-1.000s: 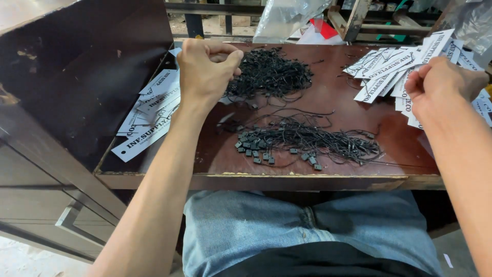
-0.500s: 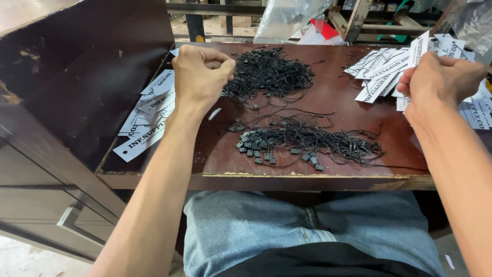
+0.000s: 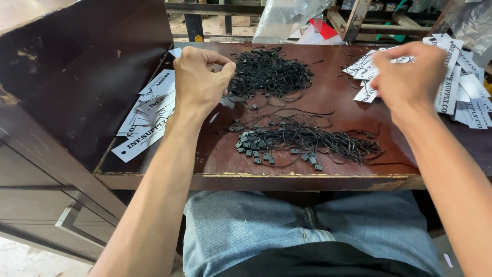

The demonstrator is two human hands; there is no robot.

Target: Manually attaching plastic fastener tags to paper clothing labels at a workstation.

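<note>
table (image 3: 328,102): brown, I'm looking straight down at it
tags (image 3: 461,87): white pile at right, right hand (image 3: 410,77) curled over it, can't tell what it grips
strings (image 3: 307,141): black bundle mid-table
left hand (image 3: 200,82): pinched shut beside far strings, contents hidden

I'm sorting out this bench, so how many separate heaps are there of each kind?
Black string heaps: 2, a tangled one and a laid-out one
White paper tag heaps: 2, one on the left and one on the right
Total: 4
</note>
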